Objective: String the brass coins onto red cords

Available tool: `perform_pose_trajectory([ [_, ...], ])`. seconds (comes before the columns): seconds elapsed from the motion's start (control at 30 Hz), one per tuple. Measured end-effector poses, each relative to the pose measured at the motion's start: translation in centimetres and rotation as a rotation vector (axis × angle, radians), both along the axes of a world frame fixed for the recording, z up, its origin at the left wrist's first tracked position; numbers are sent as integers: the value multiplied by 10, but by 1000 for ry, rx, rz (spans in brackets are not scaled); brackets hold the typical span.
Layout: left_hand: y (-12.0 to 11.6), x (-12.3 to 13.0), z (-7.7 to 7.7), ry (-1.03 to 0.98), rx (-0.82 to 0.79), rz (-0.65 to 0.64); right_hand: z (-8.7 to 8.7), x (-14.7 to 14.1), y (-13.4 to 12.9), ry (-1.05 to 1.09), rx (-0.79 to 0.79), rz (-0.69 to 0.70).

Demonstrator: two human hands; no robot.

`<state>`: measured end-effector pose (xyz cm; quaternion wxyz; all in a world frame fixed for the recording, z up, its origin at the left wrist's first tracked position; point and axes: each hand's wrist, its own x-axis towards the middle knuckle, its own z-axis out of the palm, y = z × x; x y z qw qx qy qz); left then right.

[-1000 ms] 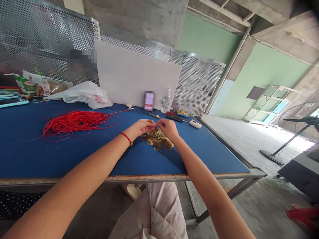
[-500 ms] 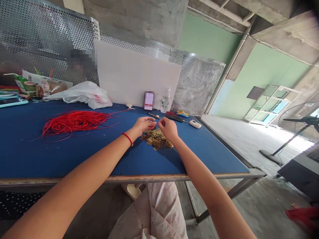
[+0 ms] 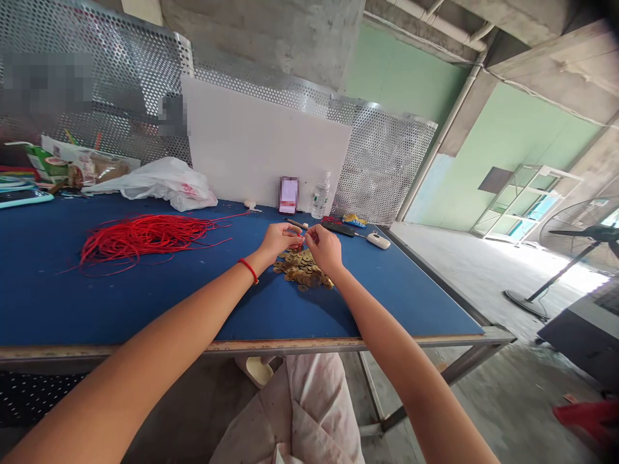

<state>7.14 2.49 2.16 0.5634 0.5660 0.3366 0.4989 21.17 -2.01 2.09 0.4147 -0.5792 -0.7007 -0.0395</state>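
My left hand (image 3: 280, 240) is closed in a pinch above a heap of brass-coloured coins (image 3: 305, 269), with a red band around its wrist. My right hand (image 3: 323, 247) also pinches, its fingertips almost meeting the left ones. A short bit of red cord (image 3: 299, 247) shows between and just under the fingertips; most of it is hidden by the fingers. Left of my hands, a loose bundle of red cord (image 3: 145, 240) lies on the blue tabletop (image 3: 251, 316).
Behind my hands stand a phone (image 3: 289, 195) and a clear bottle (image 3: 321, 196) against a white board (image 3: 265, 142). A black object (image 3: 338, 227), a white device (image 3: 378, 241) and a snack wrapper (image 3: 354, 221) lie right. A white plastic bag (image 3: 167, 183) sits back left.
Both hands have shifted slightly, with the fingertips drawn a little closer together and more red cord showing under them. Behind the perforated screen, a blurred figure appears further left.
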Motion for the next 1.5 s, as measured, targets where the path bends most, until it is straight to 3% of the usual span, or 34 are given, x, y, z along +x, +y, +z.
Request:
perform_pose_trajectory([
  [0.3, 1, -7, 3, -149, -105, -30, 0, -3, -4, -79, 23, 123],
  [0.7, 8, -12, 8, -250, -313, -137, -1, -1, -2, -141, -3, 83],
  [1.27, 8, -10, 6, -248, -239, -103, 0, -3, -5, -177, -8, 80],
  [1.5, 4, -9, 8, -171, -161, -36, 1, 0, -3, 70, -5, 59],
])
